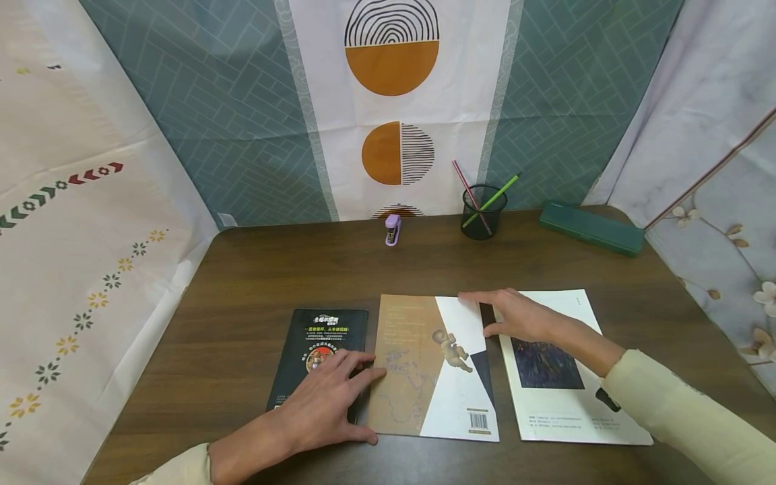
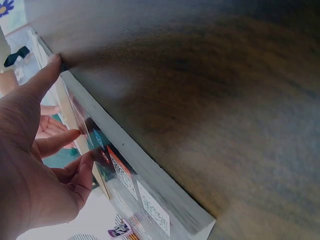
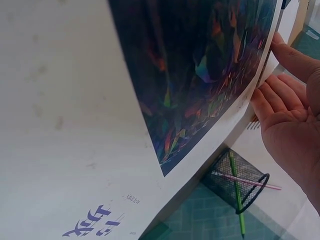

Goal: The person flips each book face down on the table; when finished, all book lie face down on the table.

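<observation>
A tan and white book (image 1: 433, 367) lies flat at the middle of a dark wooden table (image 1: 242, 283), between a black book (image 1: 318, 353) on its left and a white book (image 1: 560, 367) on its right. The left hand (image 1: 324, 404) rests with straight fingers across the black book and onto the middle book's left edge. The right hand (image 1: 515, 315) lies flat, fingers extended, over the middle book's top right corner. Behind stand a purple stapler (image 1: 393, 230), a mesh pen cup (image 1: 483, 212) and a green pencil case (image 1: 591, 229).
</observation>
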A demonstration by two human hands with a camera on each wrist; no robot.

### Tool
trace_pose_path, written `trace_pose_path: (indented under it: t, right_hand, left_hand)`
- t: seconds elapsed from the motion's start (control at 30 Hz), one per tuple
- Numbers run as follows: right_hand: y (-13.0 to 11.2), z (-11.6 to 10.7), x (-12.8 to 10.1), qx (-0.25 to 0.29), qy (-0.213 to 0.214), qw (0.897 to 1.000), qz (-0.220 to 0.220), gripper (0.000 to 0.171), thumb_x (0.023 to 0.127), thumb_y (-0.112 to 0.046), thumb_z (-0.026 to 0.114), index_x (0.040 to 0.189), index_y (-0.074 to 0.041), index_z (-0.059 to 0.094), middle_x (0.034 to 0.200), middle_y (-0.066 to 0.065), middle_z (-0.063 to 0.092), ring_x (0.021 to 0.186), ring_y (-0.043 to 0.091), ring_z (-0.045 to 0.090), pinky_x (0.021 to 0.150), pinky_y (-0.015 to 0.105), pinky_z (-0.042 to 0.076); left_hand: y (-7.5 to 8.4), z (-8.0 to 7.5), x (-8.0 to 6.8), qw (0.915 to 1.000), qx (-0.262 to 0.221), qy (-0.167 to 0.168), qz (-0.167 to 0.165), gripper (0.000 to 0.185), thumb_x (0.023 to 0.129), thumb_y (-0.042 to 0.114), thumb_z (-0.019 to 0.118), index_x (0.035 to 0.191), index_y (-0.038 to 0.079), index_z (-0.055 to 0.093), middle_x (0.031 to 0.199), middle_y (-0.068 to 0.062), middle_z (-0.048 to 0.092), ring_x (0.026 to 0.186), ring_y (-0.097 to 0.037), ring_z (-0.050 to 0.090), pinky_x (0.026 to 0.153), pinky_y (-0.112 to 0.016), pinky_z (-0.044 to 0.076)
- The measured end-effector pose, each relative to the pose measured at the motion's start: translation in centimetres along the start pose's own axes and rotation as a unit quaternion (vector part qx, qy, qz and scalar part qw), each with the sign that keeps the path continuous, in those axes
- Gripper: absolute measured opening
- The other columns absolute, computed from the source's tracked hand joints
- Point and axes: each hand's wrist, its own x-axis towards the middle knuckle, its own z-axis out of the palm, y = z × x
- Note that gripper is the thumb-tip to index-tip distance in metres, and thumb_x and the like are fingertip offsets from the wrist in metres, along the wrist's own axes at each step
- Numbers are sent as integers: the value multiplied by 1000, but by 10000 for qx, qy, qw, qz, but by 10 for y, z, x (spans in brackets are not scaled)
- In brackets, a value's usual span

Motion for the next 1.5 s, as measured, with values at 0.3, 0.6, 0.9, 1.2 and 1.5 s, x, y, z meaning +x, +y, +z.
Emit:
trace_pose_path:
  t: [0.3,0.6,0.9,1.2,1.5]
  right_hand:
    - [3,0,0,90,-60,9999,-83,80,85,-1,87,156,1,49,156,23,52,140,45,52,108,57,49]
    - [4,0,3,189,-147,9997,-84,81,86,-1,86,158,-1,48,158,23,50,142,46,51,110,56,47]
    - [5,-1,4,310,-166,9993,-123,80,86,-1,86,157,0,49,157,22,52,142,45,51,110,56,48]
    - [8,-1,5,419,-163,9989,-98,80,86,-1,86,157,-1,50,157,21,52,142,46,51,110,56,47]
    - [6,-3,4,305,-260,9991,-154,81,88,-1,85,159,1,46,159,24,48,143,47,49,109,57,48]
  left_hand:
    - [1,1,0,9999,78,56,112,96,74,72,87,148,16,63,142,-3,56,123,-18,50,102,-41,51]
    - [1,3,1,9996,35,236,162,96,71,74,86,145,17,65,137,-1,57,120,-16,52,101,-40,52]
    - [0,5,2,9995,-46,279,142,96,72,76,85,145,18,65,136,0,57,118,-15,52,98,-39,52]
    - [0,6,3,9992,-51,370,137,97,71,78,84,144,18,65,135,0,57,113,-13,51,94,-36,52]
    - [-7,0,3,9987,-427,227,179,97,71,79,83,146,20,63,139,0,55,116,-14,51,94,-37,53]
